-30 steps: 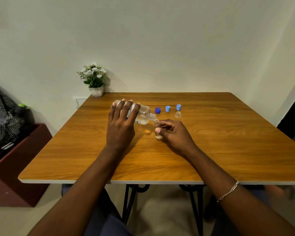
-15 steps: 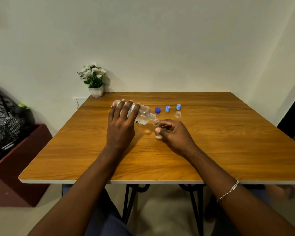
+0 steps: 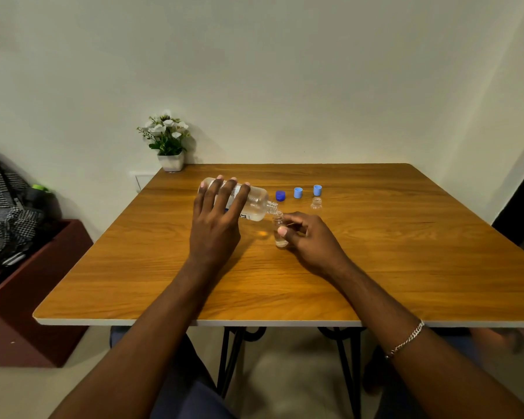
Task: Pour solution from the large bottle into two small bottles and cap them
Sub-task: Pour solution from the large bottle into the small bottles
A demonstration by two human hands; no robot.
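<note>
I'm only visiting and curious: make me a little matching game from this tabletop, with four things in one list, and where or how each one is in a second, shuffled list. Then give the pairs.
Things
1. large bottle
2. dark blue cap
3. held small bottle
4. free small bottle

States
A. stands uncapped and untouched, just nearer the person than the rightmost light blue cap
B. tipped sideways in the left hand
C. pinched upright by the right hand, under the pouring mouth
D. sits on the table, at the left end of the cap row

Pairs: 1-B, 2-D, 3-C, 4-A
</note>
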